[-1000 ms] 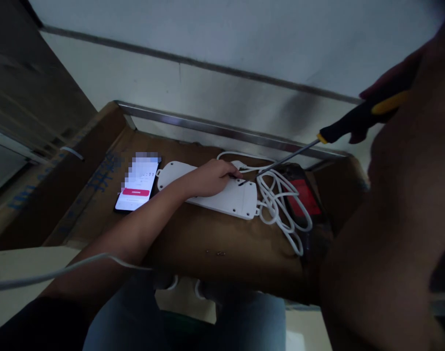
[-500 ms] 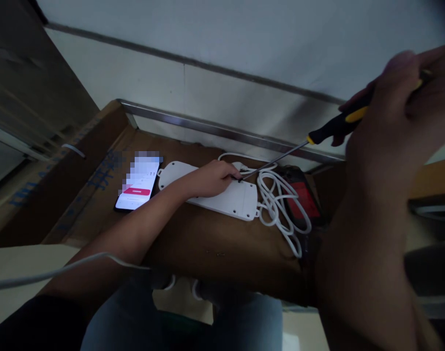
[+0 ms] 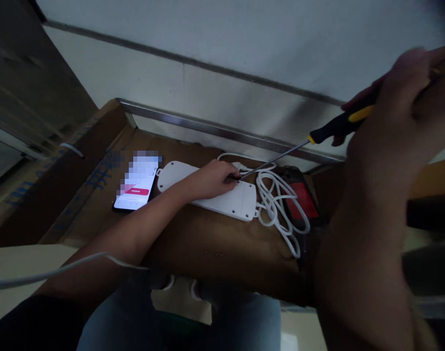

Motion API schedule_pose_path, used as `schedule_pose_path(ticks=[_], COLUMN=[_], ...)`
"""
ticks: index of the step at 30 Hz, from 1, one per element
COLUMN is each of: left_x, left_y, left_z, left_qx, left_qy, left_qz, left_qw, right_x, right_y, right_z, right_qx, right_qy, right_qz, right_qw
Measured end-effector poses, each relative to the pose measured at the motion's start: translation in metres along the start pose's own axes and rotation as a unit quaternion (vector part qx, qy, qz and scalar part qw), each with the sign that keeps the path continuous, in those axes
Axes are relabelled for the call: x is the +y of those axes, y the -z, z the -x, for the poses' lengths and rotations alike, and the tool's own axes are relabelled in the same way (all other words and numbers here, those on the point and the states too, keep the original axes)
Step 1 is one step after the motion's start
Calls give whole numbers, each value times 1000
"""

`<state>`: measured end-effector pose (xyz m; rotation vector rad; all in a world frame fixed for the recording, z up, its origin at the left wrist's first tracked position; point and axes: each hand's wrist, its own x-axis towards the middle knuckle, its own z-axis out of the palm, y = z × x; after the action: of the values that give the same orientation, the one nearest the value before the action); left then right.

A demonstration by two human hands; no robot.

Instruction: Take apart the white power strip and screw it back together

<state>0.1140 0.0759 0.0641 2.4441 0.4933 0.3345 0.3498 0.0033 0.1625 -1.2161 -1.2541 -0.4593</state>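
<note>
My left hand [image 3: 211, 179] lies on the near end of a white power strip [image 3: 226, 202], its fingers curled close to the strip's top face. My right hand [image 3: 394, 92] is raised at the upper right, gripping a screwdriver [image 3: 339, 126] with a black and yellow handle. The screwdriver's long thin shaft slants down to the left, and its tip reaches the strip beside my left fingertips. The fingers hide the exact contact point. A coiled white cable [image 3: 275, 204] runs from the strip's far end.
A smartphone [image 3: 136, 187] with a pixelated screen lies left of the strip. A red and black object [image 3: 299, 195] sits under the cable on a brown cardboard surface [image 3: 215, 243]. A metal rail [image 3: 226, 129] and a white wall [image 3: 222, 63] stand behind. Another white cable [image 3: 61, 273] crosses the foreground.
My right hand has turned and its fingers now wrap over the handle, which has shifted slightly left. The screwdriver tip stays at my left fingertips. The view has shifted slightly.
</note>
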Motion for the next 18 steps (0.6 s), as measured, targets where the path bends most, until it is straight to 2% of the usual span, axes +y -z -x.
schedule_pose_path(ticks=[14, 18], left_x=[2, 2], left_y=[-7, -7], left_z=[-2, -2], left_qx=[33, 32], left_qy=[17, 7], left_qz=[6, -18], left_qw=[999, 999], right_x=[-4, -3], right_y=[1, -2], right_z=[0, 1], right_qx=[-14, 9], right_qy=[-17, -7], right_qz=[14, 7], right_qw=[1000, 1000])
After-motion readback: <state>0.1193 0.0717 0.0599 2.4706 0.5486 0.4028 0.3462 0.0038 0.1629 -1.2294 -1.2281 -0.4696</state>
